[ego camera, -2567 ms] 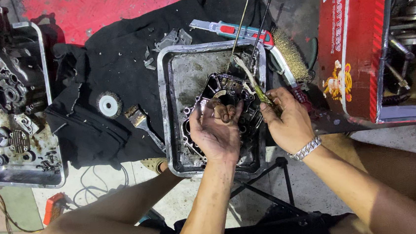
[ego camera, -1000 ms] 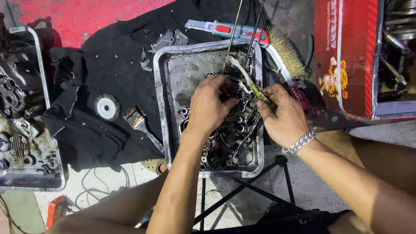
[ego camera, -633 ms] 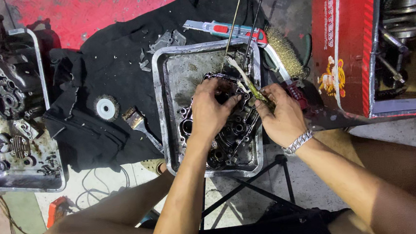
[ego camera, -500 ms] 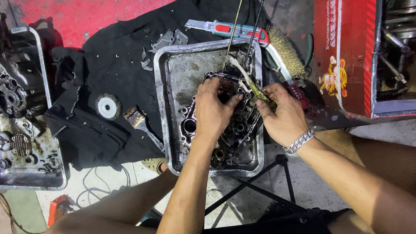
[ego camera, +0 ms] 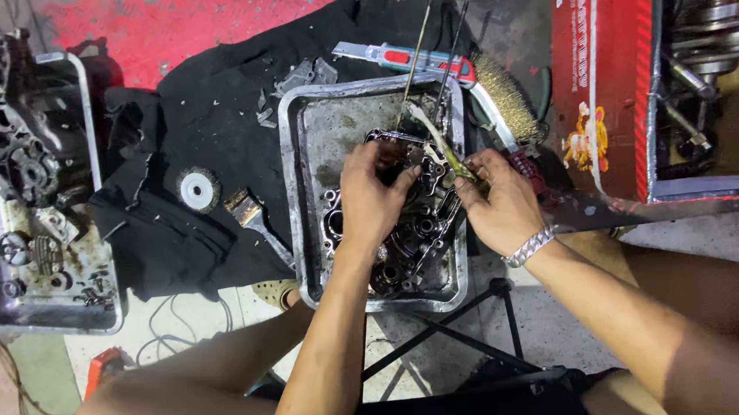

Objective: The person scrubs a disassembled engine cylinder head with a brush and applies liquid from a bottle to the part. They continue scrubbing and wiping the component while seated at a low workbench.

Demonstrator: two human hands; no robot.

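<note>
An oily engine case [ego camera: 406, 231] lies in the tray [ego camera: 298, 195]. Left hand [ego camera: 369, 199] fingers are clamped on its upper edge. Judged heavy, rigid, slippery; best gripped by the rim. Right hand [ego camera: 496, 202] grasps a brush [ego camera: 439, 145].

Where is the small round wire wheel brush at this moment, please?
In the head view, the round wire wheel brush lies on the black cloth, left of the metal tray where both hands work, just beside the dirty paintbrush.
</note>
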